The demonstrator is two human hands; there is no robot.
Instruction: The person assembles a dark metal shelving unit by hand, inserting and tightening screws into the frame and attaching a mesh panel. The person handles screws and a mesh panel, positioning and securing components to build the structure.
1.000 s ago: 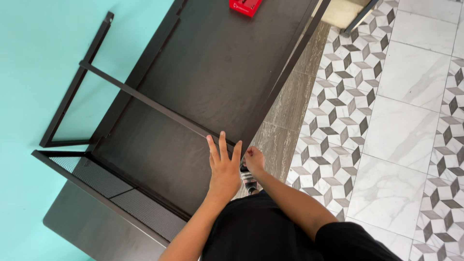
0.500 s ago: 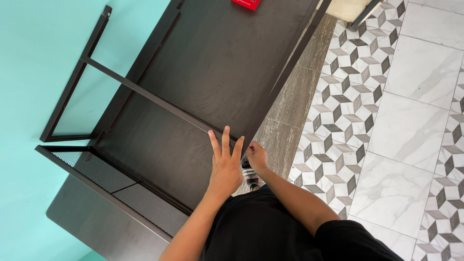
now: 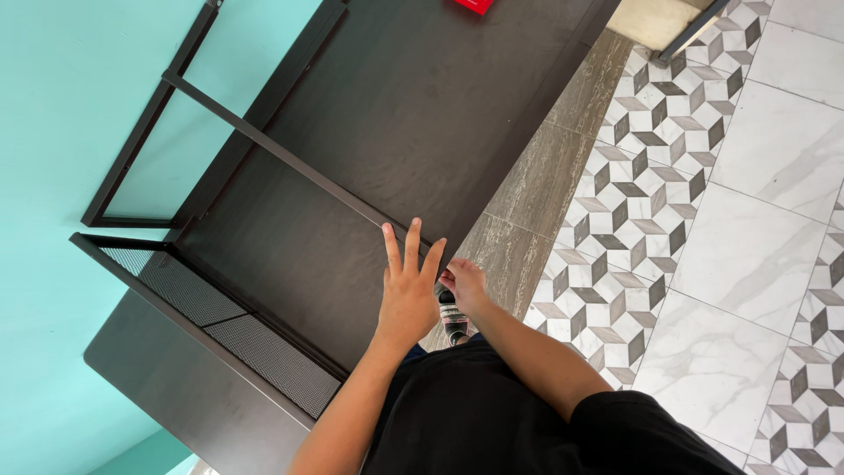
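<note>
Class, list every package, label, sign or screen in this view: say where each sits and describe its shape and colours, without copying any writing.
Red package: on the dark wood panel, at the picture's top edge, far from both hands; flat, angular, bright red, mostly cut off.
No labels, signs or screens show.

Dark wood-grain desk top (image 3: 422, 114) runs from near left to far right, its long edge along the tiled floor (image 3: 747, 255); a red object (image 3: 475, 5) sits at the far end, cut by the frame; a black metal frame (image 3: 264, 145) rises off the left side against the teal wall; the left hand (image 3: 409, 295) lies flat on the near edge; mesh panel (image 3: 229, 339) below, near left.
</note>
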